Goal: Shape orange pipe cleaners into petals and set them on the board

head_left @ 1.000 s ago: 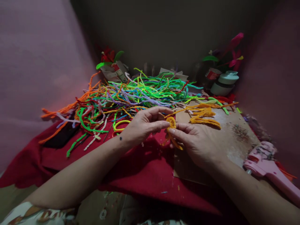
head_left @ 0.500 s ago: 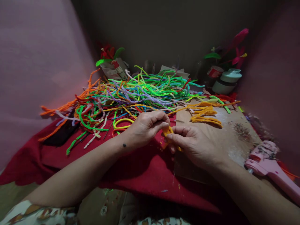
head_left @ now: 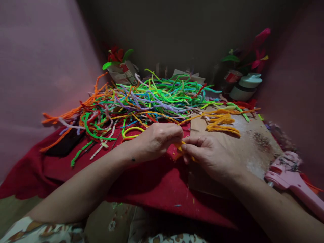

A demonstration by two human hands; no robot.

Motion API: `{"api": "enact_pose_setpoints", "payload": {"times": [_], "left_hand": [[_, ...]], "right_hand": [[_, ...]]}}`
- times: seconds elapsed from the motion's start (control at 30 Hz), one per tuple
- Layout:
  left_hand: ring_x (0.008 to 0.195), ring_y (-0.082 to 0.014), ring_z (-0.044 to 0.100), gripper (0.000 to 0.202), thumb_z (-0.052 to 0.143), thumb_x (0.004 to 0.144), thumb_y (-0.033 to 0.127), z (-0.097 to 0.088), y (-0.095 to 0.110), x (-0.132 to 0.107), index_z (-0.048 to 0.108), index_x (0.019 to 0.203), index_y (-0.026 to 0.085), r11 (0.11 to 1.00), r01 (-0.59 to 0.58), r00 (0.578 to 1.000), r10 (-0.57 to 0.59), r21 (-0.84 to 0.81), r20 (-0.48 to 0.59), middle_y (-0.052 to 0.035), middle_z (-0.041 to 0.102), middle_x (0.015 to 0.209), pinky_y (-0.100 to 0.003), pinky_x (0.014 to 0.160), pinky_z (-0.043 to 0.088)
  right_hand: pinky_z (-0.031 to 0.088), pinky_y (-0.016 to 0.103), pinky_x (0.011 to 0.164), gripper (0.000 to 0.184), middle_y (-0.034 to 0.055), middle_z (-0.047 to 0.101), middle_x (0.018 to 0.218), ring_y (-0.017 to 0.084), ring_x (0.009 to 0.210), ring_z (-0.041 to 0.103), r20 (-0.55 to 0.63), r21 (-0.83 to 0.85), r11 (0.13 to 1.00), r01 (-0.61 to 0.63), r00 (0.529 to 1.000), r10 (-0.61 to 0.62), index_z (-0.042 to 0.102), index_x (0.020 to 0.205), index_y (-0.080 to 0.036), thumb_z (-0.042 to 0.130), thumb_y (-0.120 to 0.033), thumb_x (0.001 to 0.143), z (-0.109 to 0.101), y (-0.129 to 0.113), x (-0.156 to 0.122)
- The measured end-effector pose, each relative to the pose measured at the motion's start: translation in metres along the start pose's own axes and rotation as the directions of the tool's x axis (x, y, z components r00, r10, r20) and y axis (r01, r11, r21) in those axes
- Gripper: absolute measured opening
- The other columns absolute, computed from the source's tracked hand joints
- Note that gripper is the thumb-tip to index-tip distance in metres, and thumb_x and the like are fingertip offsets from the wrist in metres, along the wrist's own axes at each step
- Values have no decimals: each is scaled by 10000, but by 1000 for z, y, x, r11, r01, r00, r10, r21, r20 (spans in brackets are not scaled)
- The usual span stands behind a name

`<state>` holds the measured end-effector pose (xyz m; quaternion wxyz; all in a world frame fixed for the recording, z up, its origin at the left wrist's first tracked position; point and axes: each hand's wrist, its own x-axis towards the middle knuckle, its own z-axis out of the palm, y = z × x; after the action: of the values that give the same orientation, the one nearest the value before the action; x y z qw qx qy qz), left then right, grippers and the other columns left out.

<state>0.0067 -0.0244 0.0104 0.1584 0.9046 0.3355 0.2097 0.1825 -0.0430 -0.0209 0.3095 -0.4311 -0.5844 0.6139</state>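
Between my hands, over the red cloth (head_left: 141, 185), is a small piece of bent orange-yellow pipe cleaner (head_left: 180, 146). My left hand (head_left: 159, 139) is closed over its upper end, with the fingertips turned down and partly hidden. My right hand (head_left: 209, 152) pinches the lower end between thumb and fingers, and a bit of it shows below the thumb. More folded orange-yellow pipe cleaners (head_left: 222, 127) lie on the board (head_left: 248, 148) beyond my right hand. Yellow-handled scissors (head_left: 131, 131) rest behind my left wrist.
A large tangle of coloured pipe cleaners (head_left: 162, 98) spreads across the back. On the right lies a pink glue gun (head_left: 286, 175). A pale lidded bottle (head_left: 244, 87) and pink pipe-cleaner flowers (head_left: 259, 60) stand at the back right. A dark flat object (head_left: 62, 145) lies at left.
My left hand has turned and lowered slightly over the orange-yellow piece, covering more of it. My right hand has kept its pinch in nearly the same place.
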Motion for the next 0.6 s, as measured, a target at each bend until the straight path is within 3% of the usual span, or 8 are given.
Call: {"api": "enact_pose_setpoints", "payload": {"times": [0.2,0.37,0.5,0.6], "left_hand": [[582,-67,482,122,469,828,173,7,1,2,528,723,150,998,67,991,-64,21,-121,15,558,660,-157,564,354],[578,-65,489,99,471,822,143,11,2,2,527,741,150,995,70,982,-57,64,-182,14,561,664,-156,558,357],[594,-65,502,94,478,821,143,12,1,2,539,750,140,996,62,978,-48,62,-203,8,572,678,-155,570,367],[606,-65,509,95,501,815,157,10,1,3,551,737,136,998,60,980,-56,15,-193,9,574,676,-152,587,376]], "right_hand": [[366,226,476,297,17,590,493,102,458,495,-43,-73,997,13,999,-16,553,473,-173,489,-227,758,2,-5,-1],[438,261,576,257,30,638,565,136,541,568,-38,-32,999,13,999,-14,606,539,-169,478,-215,758,2,-9,-3],[413,257,550,210,37,636,592,130,533,550,-10,60,997,-52,999,52,643,612,-150,528,-258,751,1,-9,-2],[346,245,505,232,18,587,533,113,501,492,-64,-56,998,-12,998,9,617,530,-153,566,-249,736,-1,-10,-2]]}}
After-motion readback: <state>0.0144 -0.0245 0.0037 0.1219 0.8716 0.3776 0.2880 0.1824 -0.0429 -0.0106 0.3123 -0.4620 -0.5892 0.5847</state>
